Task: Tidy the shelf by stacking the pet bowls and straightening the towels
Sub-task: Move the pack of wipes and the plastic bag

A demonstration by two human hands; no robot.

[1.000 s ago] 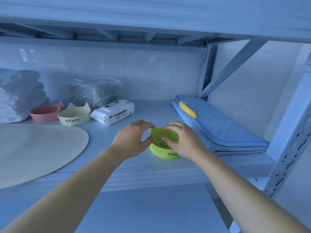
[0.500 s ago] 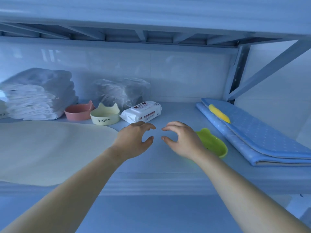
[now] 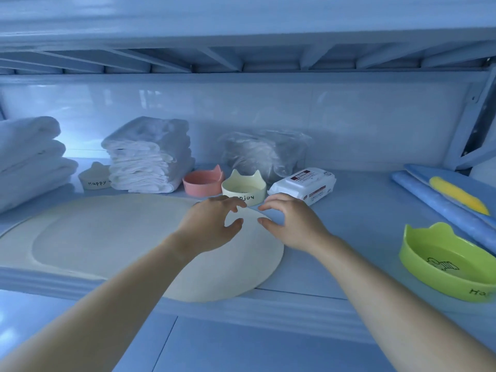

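Observation:
A cream cat-eared bowl (image 3: pixel 243 187) marked "Enjoy" stands mid-shelf, with a pink cat-eared bowl (image 3: pixel 203 181) touching its left side. My left hand (image 3: pixel 212 224) and my right hand (image 3: pixel 291 224) hover just in front of the cream bowl, fingers apart and curved, holding nothing. A green cat-eared bowl (image 3: pixel 448 261) sits alone at the front right. Another cream bowl (image 3: pixel 94 177) marked "Happy" stands at the back left, between two piles of folded white towels (image 3: pixel 149 154), (image 3: pixel 29 159).
A large cream oval mat (image 3: pixel 107 237) covers the shelf's front left, partly under my hands. A wipes pack (image 3: pixel 303 185) and a clear plastic bag (image 3: pixel 265 151) lie behind the bowls. Folded blue pads (image 3: pixel 440 194) with a yellow strip (image 3: pixel 459 194) lie at the right. The upper shelf hangs low overhead.
Both hands let go of the green bowl and moved left toward the cream bowl. The view swung left, so the green bowl now lies far right.

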